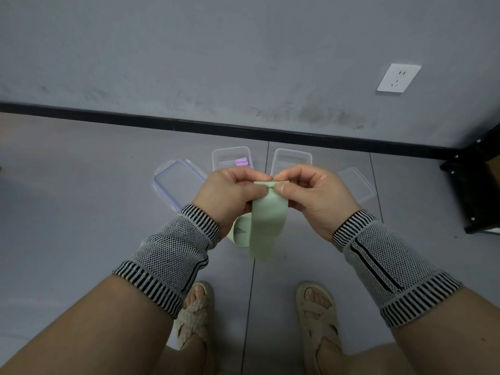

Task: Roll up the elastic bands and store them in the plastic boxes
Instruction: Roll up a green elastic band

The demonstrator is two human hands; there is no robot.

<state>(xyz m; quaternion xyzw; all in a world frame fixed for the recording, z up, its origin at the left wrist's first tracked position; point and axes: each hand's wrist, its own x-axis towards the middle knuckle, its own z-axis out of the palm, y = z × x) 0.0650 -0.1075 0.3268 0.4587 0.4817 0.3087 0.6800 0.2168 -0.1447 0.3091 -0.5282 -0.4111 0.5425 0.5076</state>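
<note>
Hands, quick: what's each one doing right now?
Left hand: fingers pinch the green band's top end.
Right hand: fingers pinch the same end.

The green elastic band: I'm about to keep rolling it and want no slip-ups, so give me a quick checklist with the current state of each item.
1. Both hands on the rolled end: left hand and right hand pinch the top of the green elastic band. Ok.
2. Roll started: only a small fold shows at the fingertips. Ok, barely begun.
3. Tail hangs free: the rest dangles below the hands, looping near the left wrist. Cannot tell if it is twisted.
4. Free box: the right plastic box stands open and looks empty. Ok.
5. Left plastic box already holds a purple roll. Ok.
6. Lids off: the blue-edged lid and clear lid lie on the floor. Ok.
</note>
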